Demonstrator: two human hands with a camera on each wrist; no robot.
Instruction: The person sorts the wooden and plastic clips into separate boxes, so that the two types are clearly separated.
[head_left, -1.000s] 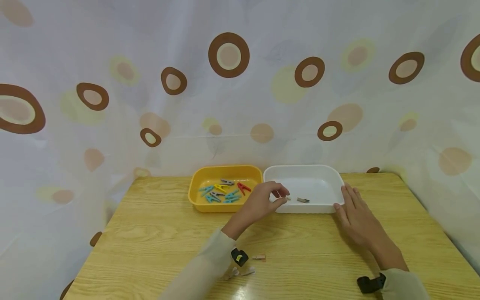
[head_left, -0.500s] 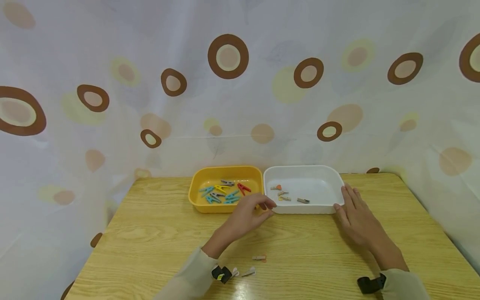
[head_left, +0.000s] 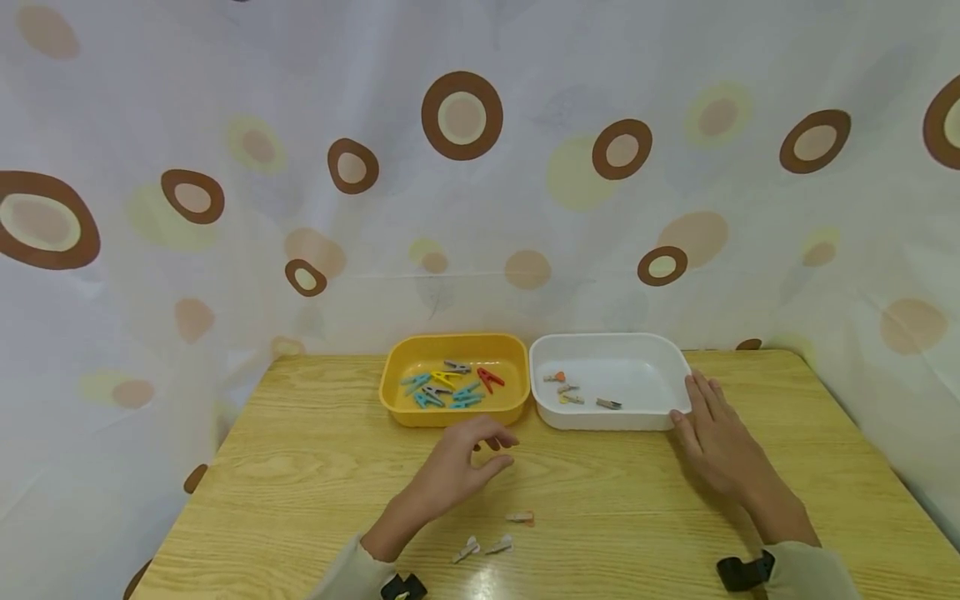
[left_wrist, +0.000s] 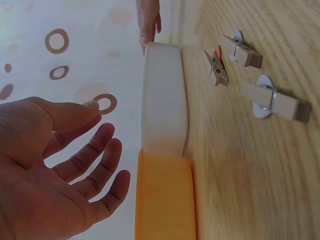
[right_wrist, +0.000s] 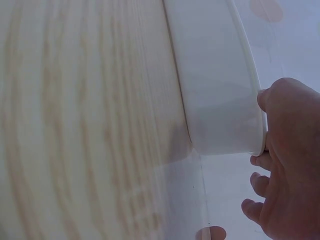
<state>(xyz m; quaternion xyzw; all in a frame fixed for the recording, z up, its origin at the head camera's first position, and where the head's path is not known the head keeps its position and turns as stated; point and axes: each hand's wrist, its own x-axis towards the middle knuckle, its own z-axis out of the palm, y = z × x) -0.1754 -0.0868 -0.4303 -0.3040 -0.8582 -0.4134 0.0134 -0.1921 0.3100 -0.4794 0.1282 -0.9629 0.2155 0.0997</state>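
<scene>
My left hand [head_left: 453, 471] hovers over the table in front of the yellow tray, holding nothing, its fingers loosely bent and thumb apart. Nearer me lie three small wooden clothespins: one with an orange ornament [head_left: 521, 517] and two with white ornaments, the left one [head_left: 466, 549] and the right one [head_left: 499, 545]. My right hand [head_left: 716, 437] touches the right front corner of the white tray [head_left: 615, 421], thumb at the rim and fingers along its side. Several wooden clothespins lie in that tray, including one with an orange ornament [head_left: 555, 377] and one with a dark end [head_left: 609, 404].
Left of the white tray, the yellow tray [head_left: 453, 417] holds several plastic clothespins in blue, grey, yellow and red, such as a red one [head_left: 490, 380]. Both stand at the back of the wooden table [head_left: 315, 467], against a patterned curtain [head_left: 480, 208].
My left hand has let go of a wooden clothespin in the white tray and drawn back leftward and toward me. My right hand stays at the tray's corner.
</scene>
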